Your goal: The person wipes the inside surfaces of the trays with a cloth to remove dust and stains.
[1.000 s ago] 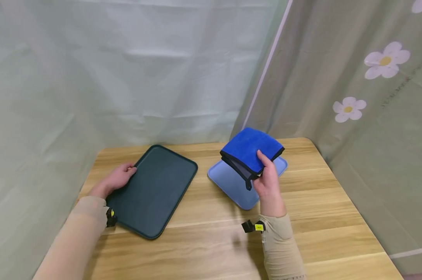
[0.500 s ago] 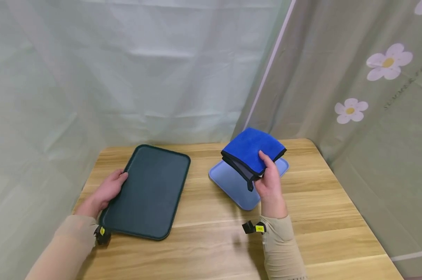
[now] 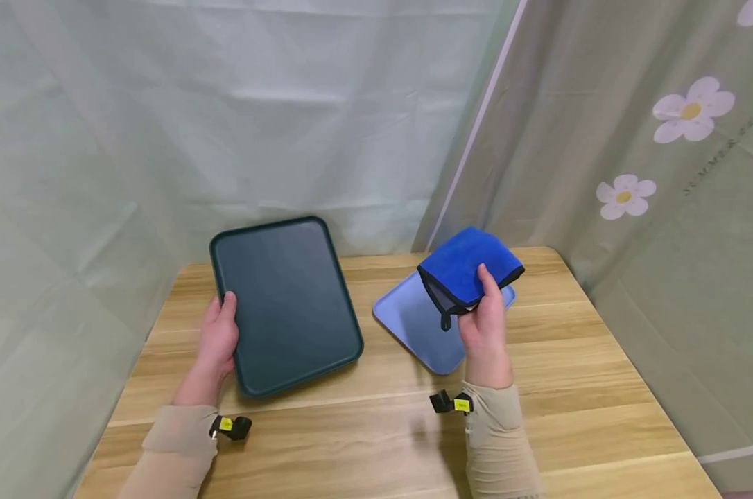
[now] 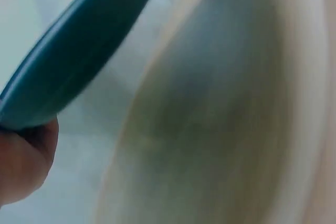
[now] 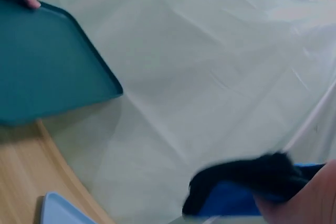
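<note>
My left hand (image 3: 219, 334) grips the left edge of a dark green rectangular tray (image 3: 289, 312), its thumb over the rim. The tray is raised off the table and tilted, its inner face toward the head camera. In the left wrist view the underside of the tray (image 4: 79, 51) shows with part of the hand (image 4: 23, 163). My right hand (image 3: 485, 326) holds a folded blue cloth (image 3: 466, 263) with black edging and a small loop, thumb on top and the other fingers hidden below. The cloth hangs over a smaller light blue tray (image 3: 414, 322) on the table, covering part of it.
The wooden table (image 3: 351, 443) ends at the back against a pale hanging curtain (image 3: 326, 118). A curtain with white flowers (image 3: 695, 111) stands along the right side. Each wrist wears a small black camera (image 3: 233, 426) on a strap.
The left hand has lifted the dark green tray off the table, turned it and brought it to the right. The right hand has shifted the cloth slightly right, its folds hanging differently.
</note>
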The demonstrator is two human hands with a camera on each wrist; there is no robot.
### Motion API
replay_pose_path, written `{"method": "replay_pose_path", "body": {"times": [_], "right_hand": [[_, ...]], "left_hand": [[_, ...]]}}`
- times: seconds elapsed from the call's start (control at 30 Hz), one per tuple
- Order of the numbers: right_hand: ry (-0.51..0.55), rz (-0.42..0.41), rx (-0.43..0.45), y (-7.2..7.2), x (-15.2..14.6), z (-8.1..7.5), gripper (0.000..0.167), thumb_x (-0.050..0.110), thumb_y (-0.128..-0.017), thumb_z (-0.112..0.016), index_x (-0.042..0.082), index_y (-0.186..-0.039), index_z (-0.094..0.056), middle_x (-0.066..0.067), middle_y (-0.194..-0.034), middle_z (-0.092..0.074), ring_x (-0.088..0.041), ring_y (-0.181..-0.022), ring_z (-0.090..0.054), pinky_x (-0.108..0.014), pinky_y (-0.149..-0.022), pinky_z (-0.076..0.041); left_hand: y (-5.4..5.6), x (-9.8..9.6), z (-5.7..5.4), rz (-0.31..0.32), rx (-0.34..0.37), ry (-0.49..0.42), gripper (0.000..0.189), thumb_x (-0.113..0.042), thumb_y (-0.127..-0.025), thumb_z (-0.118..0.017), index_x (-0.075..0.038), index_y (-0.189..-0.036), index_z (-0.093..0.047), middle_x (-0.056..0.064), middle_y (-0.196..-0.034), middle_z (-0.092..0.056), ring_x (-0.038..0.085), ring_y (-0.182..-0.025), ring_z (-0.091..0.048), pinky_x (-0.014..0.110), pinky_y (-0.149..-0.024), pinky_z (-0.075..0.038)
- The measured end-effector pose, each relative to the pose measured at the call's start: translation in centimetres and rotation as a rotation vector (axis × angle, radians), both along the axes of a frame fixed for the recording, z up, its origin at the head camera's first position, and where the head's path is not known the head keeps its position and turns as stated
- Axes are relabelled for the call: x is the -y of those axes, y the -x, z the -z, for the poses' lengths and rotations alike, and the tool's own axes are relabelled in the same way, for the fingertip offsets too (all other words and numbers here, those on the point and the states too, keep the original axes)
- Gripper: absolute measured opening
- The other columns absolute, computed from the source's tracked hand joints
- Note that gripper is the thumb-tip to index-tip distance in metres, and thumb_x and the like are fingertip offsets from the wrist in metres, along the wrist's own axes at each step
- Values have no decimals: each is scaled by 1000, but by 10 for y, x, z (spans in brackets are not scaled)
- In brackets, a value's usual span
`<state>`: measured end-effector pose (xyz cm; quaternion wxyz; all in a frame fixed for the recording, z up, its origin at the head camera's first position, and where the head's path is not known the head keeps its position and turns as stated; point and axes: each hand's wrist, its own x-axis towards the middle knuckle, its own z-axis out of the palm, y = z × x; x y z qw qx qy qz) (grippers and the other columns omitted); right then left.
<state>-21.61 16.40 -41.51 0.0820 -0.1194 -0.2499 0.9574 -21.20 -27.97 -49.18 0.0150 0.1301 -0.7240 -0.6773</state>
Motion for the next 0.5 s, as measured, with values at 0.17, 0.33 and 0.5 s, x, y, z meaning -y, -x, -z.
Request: {"method": "replay_pose_path", "body": {"times": [0.17,0.33,0.5], "right_hand": [[-228,154,-31,-1,7,-3,42,13,-111,-56,8,-151,-43,-9,-136,-63,-23,-123,-65,-33,-105,-53],[-391,231,-42,-4,13,-9,51,13,-111,-57,3,-157,-39,-16,-147,-57,-31,-135,-58,-37,-111,-49],[-546,345,-62,-12,23,-12,54,14,-109,-62,1,-158,-43,-15,-156,-52,-30,-144,-49,-41,-121,-38]], "left_hand": [[1,-50,-13,-13,-145,28,61,-48,-117,-30,-14,-168,-32,15,-156,-47,24,-140,-43,43,-120,-32],[3,-96,-20,76,-224,-30,57,-44,-117,-34,-10,-163,-38,15,-145,-53,21,-126,-51,36,-108,-40],[4,-127,-26,166,-268,-88,56,-44,-117,-39,-13,-163,-38,14,-147,-54,24,-130,-53,43,-110,-42]]}}
